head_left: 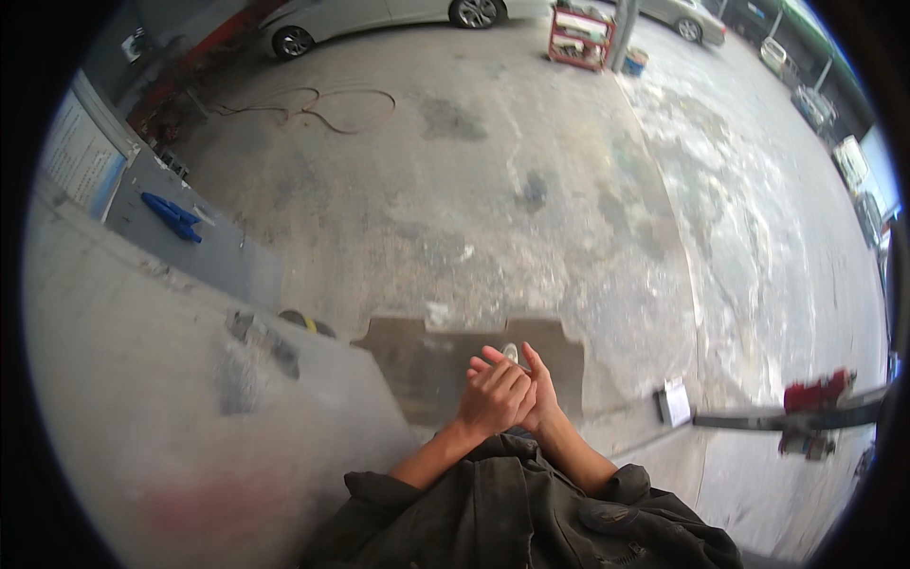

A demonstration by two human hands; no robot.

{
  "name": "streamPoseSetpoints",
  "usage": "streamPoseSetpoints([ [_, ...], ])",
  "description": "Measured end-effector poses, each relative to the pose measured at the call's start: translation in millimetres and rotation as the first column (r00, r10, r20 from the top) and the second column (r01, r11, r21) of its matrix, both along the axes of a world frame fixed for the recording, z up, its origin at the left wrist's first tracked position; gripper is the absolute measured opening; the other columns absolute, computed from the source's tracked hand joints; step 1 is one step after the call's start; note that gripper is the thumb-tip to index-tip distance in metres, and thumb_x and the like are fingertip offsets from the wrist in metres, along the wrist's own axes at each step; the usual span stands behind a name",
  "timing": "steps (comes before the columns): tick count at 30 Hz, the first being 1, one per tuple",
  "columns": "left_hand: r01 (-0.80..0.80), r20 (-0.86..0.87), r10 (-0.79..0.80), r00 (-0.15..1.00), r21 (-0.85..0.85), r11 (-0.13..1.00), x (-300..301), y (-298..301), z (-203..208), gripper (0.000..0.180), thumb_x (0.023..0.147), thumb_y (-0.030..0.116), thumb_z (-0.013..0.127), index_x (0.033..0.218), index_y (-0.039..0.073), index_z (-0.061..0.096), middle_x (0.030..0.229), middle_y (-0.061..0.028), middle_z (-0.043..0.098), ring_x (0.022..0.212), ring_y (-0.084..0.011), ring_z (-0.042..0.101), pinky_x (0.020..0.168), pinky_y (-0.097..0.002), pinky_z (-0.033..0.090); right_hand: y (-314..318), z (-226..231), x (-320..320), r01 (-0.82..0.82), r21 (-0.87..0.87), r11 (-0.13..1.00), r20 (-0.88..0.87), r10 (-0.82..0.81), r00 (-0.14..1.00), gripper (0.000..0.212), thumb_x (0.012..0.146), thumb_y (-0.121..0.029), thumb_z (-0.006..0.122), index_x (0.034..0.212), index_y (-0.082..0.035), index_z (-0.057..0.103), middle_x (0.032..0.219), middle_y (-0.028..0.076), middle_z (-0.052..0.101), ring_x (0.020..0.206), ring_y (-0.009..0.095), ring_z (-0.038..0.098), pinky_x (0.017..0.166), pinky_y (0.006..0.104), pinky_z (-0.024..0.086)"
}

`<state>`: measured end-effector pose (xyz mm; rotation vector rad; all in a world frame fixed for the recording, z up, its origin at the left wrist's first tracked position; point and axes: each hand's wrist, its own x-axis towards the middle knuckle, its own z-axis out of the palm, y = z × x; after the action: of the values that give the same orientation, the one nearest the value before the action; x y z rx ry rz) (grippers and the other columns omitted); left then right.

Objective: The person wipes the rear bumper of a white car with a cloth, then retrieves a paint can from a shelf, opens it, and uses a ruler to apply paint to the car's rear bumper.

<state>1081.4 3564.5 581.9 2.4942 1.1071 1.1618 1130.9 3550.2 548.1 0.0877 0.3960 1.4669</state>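
My two hands meet in front of my body, over a dark mat (455, 379) on the floor. My left hand (493, 396) has its fingers curled and pressed against the other palm. Beneath it, my right hand (543, 396) lies palm up, its thumb raised and its fingertips showing past the left knuckles. Whether anything sits between the palms is hidden. A small pale oval (510, 352) shows just beyond the fingers; I cannot tell whether it is held or lies lower down.
At my left stands a worn grey panel (313, 417), with a blue clamp-like tool (171, 216) on a surface beyond. To the right, a metal bar (758, 418) carries a red fitting (817, 391). Ahead are a looped hose (353, 131), a red cart (579, 40) and a white car (379, 11).
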Motion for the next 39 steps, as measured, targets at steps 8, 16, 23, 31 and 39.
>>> streamPoseSetpoints([
  [8,-0.053,0.093,0.057,0.994,-0.042,0.998,32,317,-171,0.059,0.098,0.041,0.056,0.142,0.002,0.054,0.152,-0.0225,0.046,0.143,-0.0402,0.042,0.12,-0.0674,0.018,345,-219,111,-0.695,-0.226,0.683,0.601,0.659,0.453,0.062,0.102,-0.063,0.042,0.119,-0.008,0.067,0.124,0.019,0.067,0.118,0.034,0.06,0.106,0.0596,0.045],
  [16,-0.194,0.294,0.286,0.912,-0.305,0.932,-89,557,-144,0.084,0.098,0.073,0.041,0.148,0.006,0.05,0.158,-0.025,0.039,0.148,-0.0459,0.034,0.119,-0.0725,0.012,607,-223,-21,-0.888,-0.165,0.429,0.435,0.84,0.325,0.06,0.105,-0.06,0.042,0.122,-0.006,0.063,0.126,0.018,0.064,0.12,0.033,0.058,0.105,0.0527,0.045],
  [23,-0.002,0.061,0.007,0.998,-0.076,0.997,-192,804,-126,0.068,0.099,0.061,0.052,0.137,0.005,0.063,0.151,-0.0233,0.048,0.147,-0.0357,0.042,0.12,-0.0705,0.016,842,-217,-140,-0.96,-0.177,0.216,0.431,0.894,0.122,0.059,0.107,-0.057,0.042,0.124,-0.003,0.06,0.128,0.016,0.062,0.121,0.032,0.057,0.104,0.0468,0.044],
  [31,-0.269,-0.07,0.269,0.96,0.01,0.963,-350,1023,-143,0.043,0.098,0.044,0.064,0.08,0.005,0.067,0.078,-0.012,0.064,0.082,-0.031,0.064,0.092,-0.0463,0.049,1078,-212,-327,-0.966,0.249,0.073,0.38,0.91,0.167,0.052,0.108,-0.053,0.042,0.095,-0.007,0.06,0.101,0.008,0.063,0.096,0.025,0.057,0.084,0.0382,0.048],
  [39,-0.454,-0.021,0.454,0.891,0.0,0.891,-561,1270,-157,0.04,0.095,0.041,0.068,0.078,0.005,0.063,0.081,-0.0135,0.063,0.083,-0.0323,0.061,0.086,-0.0472,0.047,1280,-182,-602,-0.009,0.164,0.986,0.285,-0.039,0.958,0.055,0.106,-0.055,0.045,0.071,-0.013,0.041,0.072,0.0,0.046,0.076,0.022,0.041,0.076,0.0396,0.039],
])
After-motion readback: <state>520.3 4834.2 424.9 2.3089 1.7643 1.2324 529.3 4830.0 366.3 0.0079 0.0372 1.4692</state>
